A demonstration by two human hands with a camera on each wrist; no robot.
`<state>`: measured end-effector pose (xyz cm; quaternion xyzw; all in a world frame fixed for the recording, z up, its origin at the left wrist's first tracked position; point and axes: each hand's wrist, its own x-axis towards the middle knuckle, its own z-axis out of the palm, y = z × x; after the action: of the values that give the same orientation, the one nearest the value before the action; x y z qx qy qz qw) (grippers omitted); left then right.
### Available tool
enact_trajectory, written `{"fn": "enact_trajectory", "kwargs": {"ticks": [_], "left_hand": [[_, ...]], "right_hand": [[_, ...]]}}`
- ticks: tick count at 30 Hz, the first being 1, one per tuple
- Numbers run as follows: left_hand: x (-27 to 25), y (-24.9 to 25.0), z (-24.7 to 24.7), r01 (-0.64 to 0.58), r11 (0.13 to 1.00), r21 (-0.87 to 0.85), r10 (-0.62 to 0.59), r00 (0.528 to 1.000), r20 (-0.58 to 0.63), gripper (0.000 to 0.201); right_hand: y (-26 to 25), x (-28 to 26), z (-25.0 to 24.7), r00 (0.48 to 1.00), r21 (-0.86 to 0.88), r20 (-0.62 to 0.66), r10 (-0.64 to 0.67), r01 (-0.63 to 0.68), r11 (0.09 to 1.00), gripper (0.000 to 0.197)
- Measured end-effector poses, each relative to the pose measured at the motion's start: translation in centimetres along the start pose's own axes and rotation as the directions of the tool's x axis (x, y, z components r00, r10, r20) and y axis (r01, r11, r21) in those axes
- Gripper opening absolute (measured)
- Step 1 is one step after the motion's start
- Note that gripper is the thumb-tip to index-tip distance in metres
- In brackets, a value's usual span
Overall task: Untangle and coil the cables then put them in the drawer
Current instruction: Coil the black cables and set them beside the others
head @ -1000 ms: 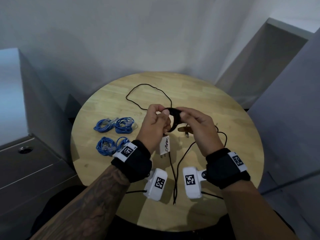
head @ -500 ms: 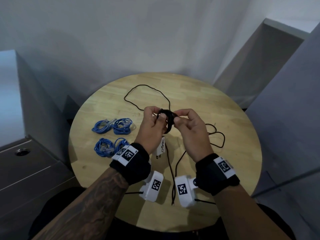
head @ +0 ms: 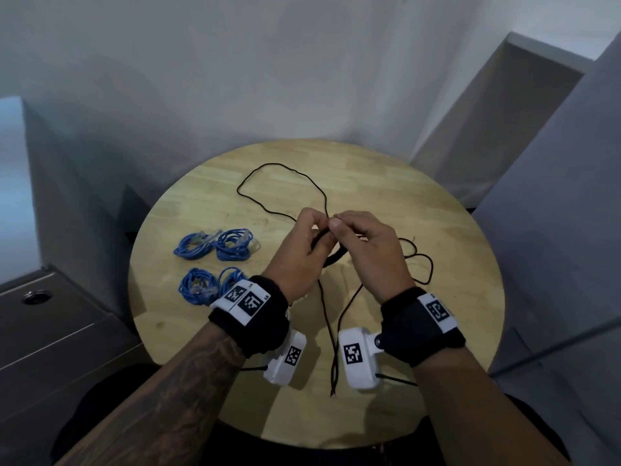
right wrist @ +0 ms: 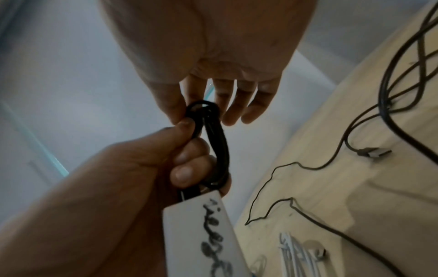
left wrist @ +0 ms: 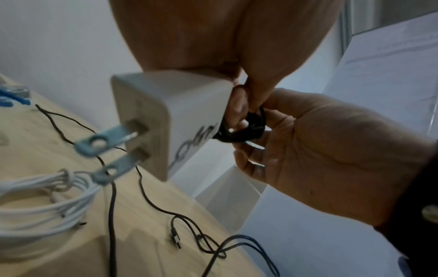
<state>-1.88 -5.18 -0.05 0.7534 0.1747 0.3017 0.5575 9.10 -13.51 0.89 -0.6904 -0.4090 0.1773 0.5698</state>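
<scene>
Both hands are raised over the middle of the round wooden table (head: pixel 437 331). My left hand (head: pixel 319 227) grips a small coil of black cable (right wrist: pixel 217 150) and its white charger plug (left wrist: pixel 166 121), prongs pointing back at the wrist. My right hand (head: pixel 337 223) pinches the top of that coil (left wrist: pixel 244 131) between thumb and forefinger. From the coil, black cable (head: pixel 279 166) runs out in a loose loop across the far tabletop, and two strands (head: pixel 331 331) hang toward the near edge. The head view hides the plug behind my left hand.
Two pairs of coiled blue cables (head: pixel 215 245) (head: pixel 208 284) lie at the table's left. A coiled white cable (left wrist: pixel 47 206) lies near the front. A second loose black cable with a USB plug (right wrist: pixel 374 152) sprawls at the right. A grey drawer cabinet (head: pixel 50 348) stands left, shut.
My hands have drawn closer until the fingertips meet at the top of the coil. The coil has turned and dropped below them. The charger plug has gone out of the head view.
</scene>
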Motion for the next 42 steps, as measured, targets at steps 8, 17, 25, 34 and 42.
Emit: {"fn": "enact_trajectory", "kwargs": {"ticks": [8,17,25,34,42], "left_hand": [[-0.1,-0.9,0.8,0.254,0.945,-0.203,-0.23,0.964,0.134,0.035],[-0.4,-0.5,1.0,0.238,0.905,-0.352,-0.203,0.97,0.132,0.026],[0.4,-0.5,-0.7,0.167,0.932,-0.322,-0.238,0.952,-0.193,0.022],[1.1,-0.8,-1.5,0.17,0.98,-0.104,-0.187,0.965,-0.184,0.023],[1.7,-1.0,-2.1,0.055,0.99,0.127,-0.042,0.994,-0.099,0.008]], "right_hand": [[-1.5,1.3,-0.7,0.992,0.094,-0.101,-0.08,0.09,0.992,0.015],[-0.3,2.7,-1.9,0.972,0.362,-0.217,0.087,-0.002,0.932,0.011],[1.6,0.8,1.0,0.96,0.278,0.018,0.28,-0.274,0.921,0.015],[0.8,0.4,0.8,0.971,0.036,0.163,0.176,-0.184,0.982,0.027],[0.1,0.6,0.0,0.963,0.027,0.245,0.109,-0.119,0.992,0.039]]}}
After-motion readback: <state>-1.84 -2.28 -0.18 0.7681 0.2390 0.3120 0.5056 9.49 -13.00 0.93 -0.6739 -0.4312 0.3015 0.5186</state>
